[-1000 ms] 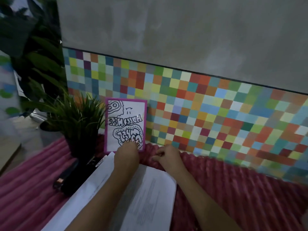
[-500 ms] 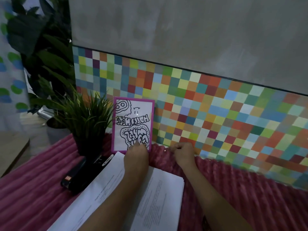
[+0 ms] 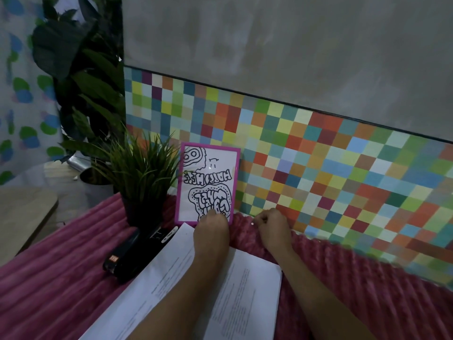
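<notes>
To my left the grass plant (image 3: 142, 173) and black stapler (image 3: 130, 256) crowd the pink-framed drawing (image 3: 208, 182); the checkered wall (image 3: 331, 163) blocks me straight ahead. Right of my right hand (image 3: 272, 228) the pink blanket (image 3: 367, 290) lies open

Dim indoor light, whole picture underexposed, colours muted, fine grain. Brightest spot: framed drawing (image 3: 208, 185); small glare speck on its glazing near top. Left of framed drawing, potted plant (image 3: 142, 173) sinks into near-black shadow. Below framed drawing, papers (image 3: 245, 290) grey, print too soft to read. Far right of framed drawing, mosaic tiles (image 3: 367, 180) smeared, lower edge bowed by wide-angle lens. Above framed drawing, wall (image 3: 269, 45) flat, mottled.
</notes>
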{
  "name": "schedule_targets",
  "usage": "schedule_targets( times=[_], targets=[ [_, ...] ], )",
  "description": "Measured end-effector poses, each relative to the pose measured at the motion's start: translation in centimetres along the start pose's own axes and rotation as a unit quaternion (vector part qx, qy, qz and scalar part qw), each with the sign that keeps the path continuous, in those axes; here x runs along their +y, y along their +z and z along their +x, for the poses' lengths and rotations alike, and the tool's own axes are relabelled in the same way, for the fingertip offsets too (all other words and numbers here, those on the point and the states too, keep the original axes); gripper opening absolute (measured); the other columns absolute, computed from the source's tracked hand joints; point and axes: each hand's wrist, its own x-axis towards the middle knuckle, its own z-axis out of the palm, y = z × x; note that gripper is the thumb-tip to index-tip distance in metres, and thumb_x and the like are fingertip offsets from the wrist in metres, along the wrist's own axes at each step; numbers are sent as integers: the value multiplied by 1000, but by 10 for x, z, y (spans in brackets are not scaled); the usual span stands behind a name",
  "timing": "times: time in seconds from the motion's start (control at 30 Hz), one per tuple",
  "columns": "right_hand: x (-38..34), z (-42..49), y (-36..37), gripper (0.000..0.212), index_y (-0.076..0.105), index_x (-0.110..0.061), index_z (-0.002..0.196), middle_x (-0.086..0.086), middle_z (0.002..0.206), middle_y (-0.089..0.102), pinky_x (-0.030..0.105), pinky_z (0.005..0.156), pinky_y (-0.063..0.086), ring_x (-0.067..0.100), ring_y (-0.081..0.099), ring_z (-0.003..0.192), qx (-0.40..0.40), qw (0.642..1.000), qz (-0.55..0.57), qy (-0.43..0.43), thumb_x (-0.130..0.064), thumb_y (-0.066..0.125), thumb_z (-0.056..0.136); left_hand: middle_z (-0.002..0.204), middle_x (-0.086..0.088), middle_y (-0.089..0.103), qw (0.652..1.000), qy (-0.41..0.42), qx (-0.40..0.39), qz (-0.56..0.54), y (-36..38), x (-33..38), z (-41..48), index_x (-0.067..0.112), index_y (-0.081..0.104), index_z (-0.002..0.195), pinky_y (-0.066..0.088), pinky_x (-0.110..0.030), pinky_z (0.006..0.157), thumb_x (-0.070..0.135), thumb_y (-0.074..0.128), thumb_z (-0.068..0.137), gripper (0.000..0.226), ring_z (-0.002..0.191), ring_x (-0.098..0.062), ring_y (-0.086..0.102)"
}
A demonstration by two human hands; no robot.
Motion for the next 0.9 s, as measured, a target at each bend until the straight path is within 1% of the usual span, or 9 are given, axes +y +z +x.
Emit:
schedule_targets(
  times=[0.23, 0.33, 0.47, 0.57, 0.7, 0.73, 0.77, 0.83, 0.9],
  targets=[
    [6, 3, -3, 12, 79, -8, 73, 1, 76, 73, 31, 76, 53, 15, 65, 75, 0, 993, 118, 7, 1, 72, 79, 76, -16, 61, 998, 48, 27, -8, -1, 0, 0, -3, 64, 72, 51, -34, 57, -2, 67, 76, 5, 68, -30, 62],
    [7, 2, -1, 9, 78, -8, 78, 1, 84, 70, 32, 75, 52, 18, 63, 79, -21, 999, 27, -23, -10, 72, 83, 51, -10, 51, 982, 181, 51, 2, -3, 6, 1, 1, 55, 52, 39, -25, 36, -13, 82, 46, 31, 42, -22, 51],
    [0, 1, 2, 21, 71, -7, 80, 5, 90, 65, 34, 70, 51, 23, 61, 79, -19, 993, -100, -62, -19, 60, 93, 49, -6, 54, 948, 314, 49, 15, 4, 15, -3, 5, 58, 53, 41, -24, 43, -6, 88, 42, 34, 44, -17, 54],
    [5, 5, 1, 25, 61, -9, 66, 9, 90, 64, 33, 68, 50, 25, 62, 80, -4, 998, -58, -35, -8, 54, 90, 52, -4, 58, 942, 329, 56, 33, 17, 4, -2, 5, 63, 58, 43, -20, 45, -4, 91, 39, 35, 44, -15, 57],
    [11, 7, -26, 20, 62, 6, 65, 16, 78, 68, 21, 68, 48, 19, 64, 75, 29, 996, 85, 19, 7, 54, 84, 67, -1, 68, 992, 86, -62, 69, 15, 16, 17, 10, 72, 72, 42, -13, 47, 11, 97, 33, 46, 54, -8, 65],
    [11, 5, -40, 21, 63, 4, 66, 12, 78, 68, 24, 73, 50, 17, 63, 76, 33, 994, 107, 17, 4, 55, 86, 84, -7, 71, 994, -70, -46, 67, -3, 27, 19, 4, 71, 88, 50, -16, 59, 4, 92, 48, 45, 72, -11, 70],
    [11, 2, -58, 21, 65, 1, 69, 5, 77, 68, 28, 75, 50, 15, 62, 77, 36, 991, 125, 9, 0, 57, 88, 106, -15, 66, 987, -92, -105, 80, -9, 47, 19, -2, 63, 107, 52, -26, 76, -3, 76, 72, 37, 94, -19, 68],
    [13, -8, -99, 19, 67, -3, 73, -2, 68, 63, 27, 67, 47, 12, 59, 66, 45, 986, 159, -8, -5, 60, 91, 124, -17, 49, 972, 140, -178, 59, 5, 67, 5, 0, 47, 121, 47, -42, 90, -4, 44, 90, 31, 109, -34, 58],
    [21, -22, -148, 18, 67, -2, 76, -3, 55, 56, 21, 49, 44, 3, 53, 45, 57, 985, 163, -10, -6, 61, 91, 120, -15, 48, 953, 250, -170, 15, -1, 97, -21, 6, 45, 118, 47, -48, 87, -2, 41, 89, 30, 104, -36, 58]
  ],
)
